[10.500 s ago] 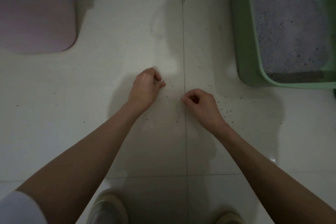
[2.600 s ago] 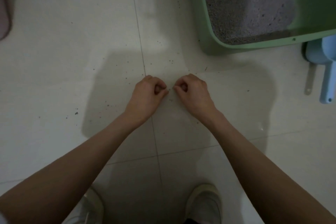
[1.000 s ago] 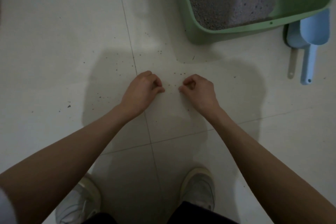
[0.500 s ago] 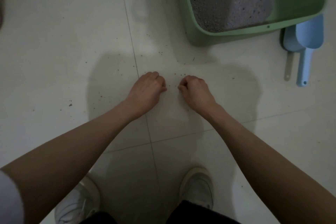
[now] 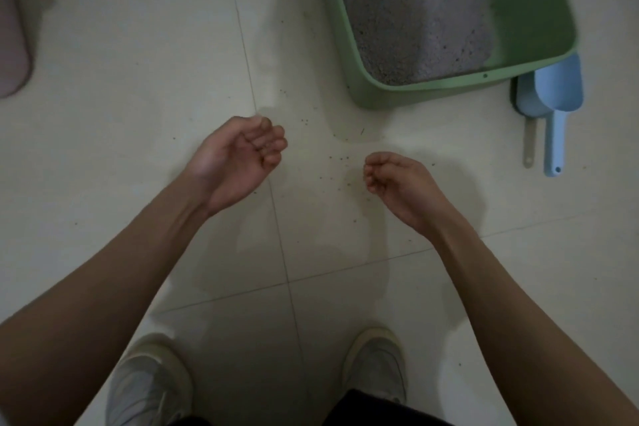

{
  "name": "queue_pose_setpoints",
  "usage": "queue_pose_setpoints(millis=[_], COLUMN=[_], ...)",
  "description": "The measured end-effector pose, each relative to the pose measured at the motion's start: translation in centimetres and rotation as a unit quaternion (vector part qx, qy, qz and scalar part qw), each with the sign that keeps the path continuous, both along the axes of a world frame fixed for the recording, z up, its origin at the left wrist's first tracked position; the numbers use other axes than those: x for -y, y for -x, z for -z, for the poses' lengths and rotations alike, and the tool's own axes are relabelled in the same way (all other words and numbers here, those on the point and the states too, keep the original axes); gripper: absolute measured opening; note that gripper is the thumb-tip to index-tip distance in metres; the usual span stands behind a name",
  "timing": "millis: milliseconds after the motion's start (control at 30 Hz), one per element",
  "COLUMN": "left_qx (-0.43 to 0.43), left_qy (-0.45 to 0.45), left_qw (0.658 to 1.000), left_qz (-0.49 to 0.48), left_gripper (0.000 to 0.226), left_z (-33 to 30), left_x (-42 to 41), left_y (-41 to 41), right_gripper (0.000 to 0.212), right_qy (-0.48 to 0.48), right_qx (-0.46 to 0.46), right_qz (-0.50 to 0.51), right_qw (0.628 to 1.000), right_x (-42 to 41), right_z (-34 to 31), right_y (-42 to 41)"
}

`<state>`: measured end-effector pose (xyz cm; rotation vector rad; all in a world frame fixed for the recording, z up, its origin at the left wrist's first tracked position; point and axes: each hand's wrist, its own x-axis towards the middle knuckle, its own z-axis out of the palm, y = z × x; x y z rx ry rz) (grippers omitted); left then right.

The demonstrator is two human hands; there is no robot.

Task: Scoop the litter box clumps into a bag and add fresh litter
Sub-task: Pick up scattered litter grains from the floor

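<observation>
A green litter box point(image 5: 408, 95) stands on the tile floor at the upper right, holding grey litter point(image 5: 415, 10). Two blue scoops point(image 5: 556, 107) lie nested on the floor just right of the box, handles toward me. Loose litter grains point(image 5: 340, 158) are scattered on the tiles between my hands. My left hand point(image 5: 242, 157) hovers above the floor with its palm turned up and fingers loosely curled; a few dark specks show at the fingertips. My right hand point(image 5: 397, 180) hovers to the right, fingers loosely curled, with nothing visible in it.
A pink rounded object point(image 5: 10, 45) sits at the far left edge. My two light shoes point(image 5: 148, 384) point(image 5: 377, 363) stand on the tiles at the bottom. Tile joints cross the floor under my arms.
Both hands have lifted off the floor, moved apart and loosened from tight pinching fists; the left palm has turned upward.
</observation>
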<state>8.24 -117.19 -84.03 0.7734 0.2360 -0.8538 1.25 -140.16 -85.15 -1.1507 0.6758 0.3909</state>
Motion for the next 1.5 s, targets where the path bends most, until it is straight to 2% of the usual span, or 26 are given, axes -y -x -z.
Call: queue_pose_setpoints(millis=[67, 100, 133, 200, 300, 333, 367, 433, 467, 567, 633, 733, 900, 1100, 1167, 1233, 1267, 1333, 1367, 1400, 1467, 1500], left_qx=[-0.01, -0.021, -0.03, -0.045, -0.034, 0.005, 0.069, 0.228, 0.286, 0.375, 0.405, 0.437, 0.476, 0.5, 0.486, 0.422, 0.364, 0.204, 0.131, 0.078, 0.028, 0.021], left_qy=[-0.033, -0.062, -0.093, -0.153, -0.253, -0.318, -0.403, -0.545, -0.575, -0.587, -0.591, -0.58, -0.56, -0.55, -0.554, -0.565, -0.557, -0.462, -0.397, -0.345, -0.31, -0.315], left_qw=[0.999, 0.998, 0.995, 0.987, 0.966, 0.946, 0.908, 0.79, 0.745, 0.692, 0.671, 0.66, 0.649, 0.63, 0.641, 0.686, 0.729, 0.857, 0.906, 0.935, 0.95, 0.949], left_qz=[0.016, 0.016, 0.017, 0.021, 0.047, 0.064, 0.095, 0.165, 0.18, 0.19, 0.192, 0.195, 0.196, 0.224, 0.217, 0.18, 0.16, 0.105, 0.066, 0.031, -0.004, -0.005], left_gripper=[0.039, 0.039, 0.029, 0.003, 0.017, 0.019, 0.021, 0.019, 0.019, 0.018, 0.023, 0.027, 0.018, 0.015, 0.015, 0.012, 0.009, 0.01, 0.012, 0.014, 0.019, 0.022], left_z=[0.4, 0.8, 1.0, 1.2, 1.7, 2.1, 2.5, 3.4, 3.7, 4.8, 5.4, 6.2, 6.6, 6.6, 6.4, 5.5, 5.1, 4.0, 3.6, 3.5, 3.6, 3.7], left_x=[0.1, 0.2, 0.4, 1.0, 2.3, 2.8, 3.3, 4.4, 4.9, 6.2, 6.8, 7.5, 7.6, 7.7, 7.7, 7.2, 6.8, 5.6, 5.0, 4.3, 3.6, 3.4], left_y=[0.3, 0.3, 0.4, 0.2, -0.1, -0.1, -0.1, 0.2, 0.4, 0.5, 0.4, 0.1, -0.2, -0.3, -0.4, -1.0, -1.4, -2.2, -2.4, -2.5, -2.3, -2.0], right_gripper=[0.026, 0.024, 0.024, 0.028, 0.028, 0.026, 0.023, 0.019, 0.02, 0.022, 0.021, 0.02, 0.016, 0.015, 0.014, 0.009, 0.008, 0.016, 0.019, 0.023, 0.028, 0.027], right_qy=[0.194, 0.26, 0.314, 0.404, 0.456, 0.464, 0.473, 0.487, 0.493, 0.517, 0.529, 0.53, 0.528, 0.53, 0.505, 0.427, 0.374, 0.254, 0.184, 0.117, 0.078, 0.124], right_qx=[-0.008, -0.012, -0.012, -0.006, 0.005, 0.009, 0.013, 0.02, 0.024, 0.038, 0.051, 0.057, 0.078, 0.093, 0.08, 0.046, 0.03, 0.003, -0.007, -0.017, -0.031, -0.034], right_qz=[-0.086, -0.117, -0.143, -0.175, -0.167, -0.166, -0.17, -0.186, -0.195, -0.221, -0.228, -0.222, -0.221, -0.271, -0.238, -0.141, -0.092, -0.014, 0.02, 0.047, 0.053, 0.02], right_qw=[0.977, 0.958, 0.938, 0.898, 0.874, 0.87, 0.865, 0.853, 0.847, 0.826, 0.816, 0.817, 0.816, 0.798, 0.826, 0.892, 0.922, 0.967, 0.983, 0.992, 0.995, 0.991], right_x=[-0.7, -1.1, -1.5, -1.9, -1.9, -1.9, -2.0, -2.2, -2.3, -2.5, -2.5, -2.6, -2.7, -2.5, -2.2, -1.6, -1.1, -0.5, -0.4, -0.4, -0.7, -0.9], right_z=[0.7, 1.0, 1.4, 1.9, 2.3, 2.5, 2.8, 3.3, 3.7, 4.4, 4.7, 4.7, 4.6, 4.7, 4.4, 3.7, 3.4, 2.8, 2.7, 2.4, 2.3, 2.4], right_y=[-0.7, -1.1, -1.5, -2.1, -2.6, -2.6, -2.6, -2.6, -2.6, -2.6, -2.6, -2.7, -2.8, -3.3, -3.3, -3.1, -2.9, -2.4, -2.2, -2.0, -2.0, -2.1])
